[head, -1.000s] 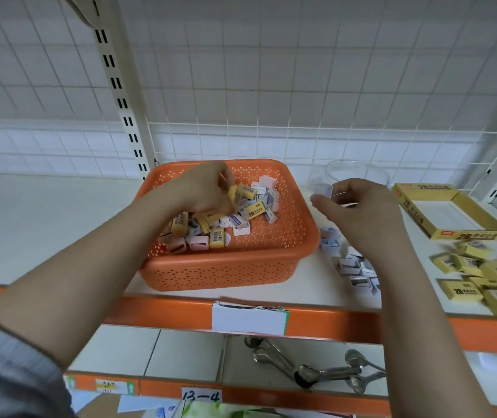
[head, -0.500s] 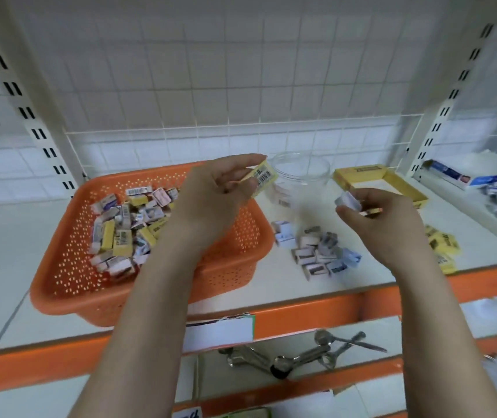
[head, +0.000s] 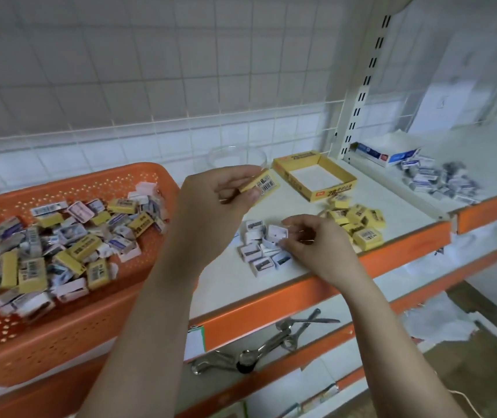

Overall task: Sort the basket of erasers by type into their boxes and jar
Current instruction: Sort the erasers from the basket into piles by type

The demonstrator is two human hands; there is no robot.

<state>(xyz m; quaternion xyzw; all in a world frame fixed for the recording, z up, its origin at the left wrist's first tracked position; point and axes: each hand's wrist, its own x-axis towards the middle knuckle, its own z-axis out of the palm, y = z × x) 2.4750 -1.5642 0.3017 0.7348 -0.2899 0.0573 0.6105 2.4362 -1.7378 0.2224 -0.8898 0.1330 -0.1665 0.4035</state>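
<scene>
Left hand [head: 211,197] pinches a yellow eraser [head: 260,185]; right hand [head: 316,242] pinches a white eraser [head: 277,233] above the shelf [head: 407,212].

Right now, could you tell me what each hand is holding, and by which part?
The left hand pinches a yellow eraser by its near end. The right hand pinches a white eraser at its edge, over the white pile.

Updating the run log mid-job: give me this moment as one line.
left hand: pinches yellow eraser above shelf | right hand: setting white eraser on white pile | basket: still mixed | yellow box: empty
</scene>
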